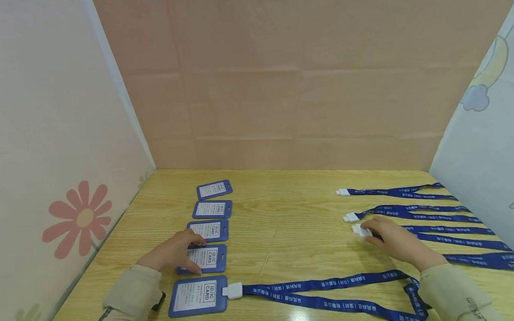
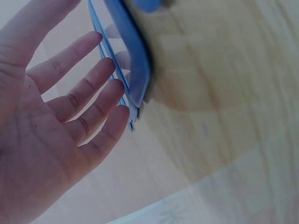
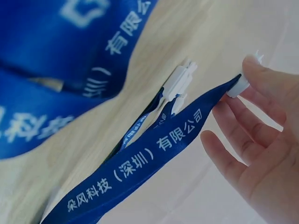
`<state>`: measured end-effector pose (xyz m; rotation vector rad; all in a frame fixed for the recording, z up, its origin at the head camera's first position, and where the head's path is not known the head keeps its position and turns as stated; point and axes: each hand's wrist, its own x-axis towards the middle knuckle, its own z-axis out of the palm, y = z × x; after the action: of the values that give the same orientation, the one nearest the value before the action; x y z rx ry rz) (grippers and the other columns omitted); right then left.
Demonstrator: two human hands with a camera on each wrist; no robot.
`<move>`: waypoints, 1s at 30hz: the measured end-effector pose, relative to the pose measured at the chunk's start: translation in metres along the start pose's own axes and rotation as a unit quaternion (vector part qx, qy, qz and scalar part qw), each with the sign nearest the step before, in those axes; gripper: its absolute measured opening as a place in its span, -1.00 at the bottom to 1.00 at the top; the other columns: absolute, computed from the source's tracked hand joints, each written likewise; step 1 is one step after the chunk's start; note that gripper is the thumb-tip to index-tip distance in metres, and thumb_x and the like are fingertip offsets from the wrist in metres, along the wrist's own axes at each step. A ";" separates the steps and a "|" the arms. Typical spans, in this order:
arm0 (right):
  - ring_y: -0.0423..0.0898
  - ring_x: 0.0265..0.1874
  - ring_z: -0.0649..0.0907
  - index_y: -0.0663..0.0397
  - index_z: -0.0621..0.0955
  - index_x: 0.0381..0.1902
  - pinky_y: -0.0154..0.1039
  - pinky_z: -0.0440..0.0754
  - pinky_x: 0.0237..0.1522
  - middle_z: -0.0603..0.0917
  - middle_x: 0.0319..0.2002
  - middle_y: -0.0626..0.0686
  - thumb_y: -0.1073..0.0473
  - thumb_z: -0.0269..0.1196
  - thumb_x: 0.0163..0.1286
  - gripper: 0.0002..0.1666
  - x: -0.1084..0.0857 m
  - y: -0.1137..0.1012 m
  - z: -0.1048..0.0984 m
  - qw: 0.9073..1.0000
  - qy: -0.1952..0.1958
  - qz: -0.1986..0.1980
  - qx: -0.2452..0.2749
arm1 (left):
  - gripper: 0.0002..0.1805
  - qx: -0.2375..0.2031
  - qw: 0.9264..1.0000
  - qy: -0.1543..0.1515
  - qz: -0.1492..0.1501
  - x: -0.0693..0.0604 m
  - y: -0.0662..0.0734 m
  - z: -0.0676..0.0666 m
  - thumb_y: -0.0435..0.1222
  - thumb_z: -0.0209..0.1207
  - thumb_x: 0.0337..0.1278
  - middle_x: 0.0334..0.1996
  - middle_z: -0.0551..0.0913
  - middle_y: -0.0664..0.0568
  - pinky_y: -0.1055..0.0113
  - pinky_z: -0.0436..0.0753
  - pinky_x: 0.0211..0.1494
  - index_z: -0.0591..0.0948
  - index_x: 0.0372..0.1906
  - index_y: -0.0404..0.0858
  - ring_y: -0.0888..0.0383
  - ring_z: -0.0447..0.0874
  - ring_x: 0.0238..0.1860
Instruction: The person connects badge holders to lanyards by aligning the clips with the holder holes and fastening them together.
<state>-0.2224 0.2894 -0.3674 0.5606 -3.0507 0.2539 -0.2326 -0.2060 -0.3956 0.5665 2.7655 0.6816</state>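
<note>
My left hand [image 1: 173,252] is over the fourth blue card holder [image 1: 210,259] from the back, thumb and fingers spread at its left part; in the left wrist view the hand's [image 2: 70,112] fingertips are beside a blue card holder [image 2: 135,60]. With thumb and fingers my right hand [image 1: 394,240] pinches the white clip [image 1: 361,230] of a blue lanyard [image 1: 453,240]. The right wrist view shows this hand [image 3: 261,112] with the clip [image 3: 240,85] between thumb and fingers and the printed strap [image 3: 145,154] trailing from it.
Nearest me, a card holder [image 1: 193,297] has a white clip [image 1: 234,290] at its right edge, with its lanyard [image 1: 321,283] stretched to the right. Several card holders [image 1: 212,209] are in a column at left; further lanyards [image 1: 400,190] are at right. Cloth walls [image 1: 268,79] surround the table.
</note>
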 end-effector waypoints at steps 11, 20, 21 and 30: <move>-0.15 -0.33 0.60 0.22 0.60 -0.06 -0.14 0.66 -0.27 0.63 -0.27 0.04 0.22 0.27 0.22 -0.67 0.001 -0.010 -0.007 0.999 0.029 -0.027 -0.009 | -0.27 0.001 1.000 -0.005 -0.017 0.001 0.000 0.000 -0.13 0.54 -0.50 -0.06 0.57 -0.02 0.01 0.48 0.21 0.59 0.01 -0.27 0.08 0.49 -0.03; -0.21 -0.38 0.56 0.21 0.61 -0.07 -0.24 0.61 -0.37 0.61 -0.30 0.00 0.22 0.27 0.22 -0.68 0.002 -0.022 -0.011 0.998 0.048 -0.045 -0.012 | -0.27 0.002 1.000 -0.007 -0.024 0.000 0.005 -0.001 -0.17 0.55 -0.51 -0.10 0.56 -0.02 0.02 0.50 0.18 0.60 0.00 -0.28 0.11 0.46 -0.10; -0.20 -0.38 0.57 0.21 0.61 -0.06 -0.24 0.61 -0.37 0.61 -0.30 0.00 0.22 0.27 0.22 -0.68 0.002 -0.023 -0.011 0.997 0.051 -0.049 -0.011 | -0.27 0.001 1.000 -0.006 -0.024 0.000 0.005 -0.001 -0.17 0.55 -0.51 -0.10 0.56 -0.02 0.02 0.50 0.18 0.60 0.00 -0.29 0.11 0.45 -0.10; -0.27 -0.44 0.48 0.17 0.62 -0.08 -0.29 0.56 -0.42 0.59 -0.32 -0.03 0.21 0.28 0.21 -0.69 0.006 -0.031 -0.012 0.995 0.060 -0.077 -0.016 | -0.27 0.004 1.000 -0.003 -0.012 0.000 0.004 -0.001 -0.16 0.54 -0.49 -0.10 0.57 -0.03 0.02 0.50 0.18 0.59 0.00 -0.31 0.11 0.46 -0.09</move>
<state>-0.2164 0.2605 -0.3502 0.7447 -2.8726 0.2241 -0.2314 -0.2033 -0.3923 0.5354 2.7669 0.6619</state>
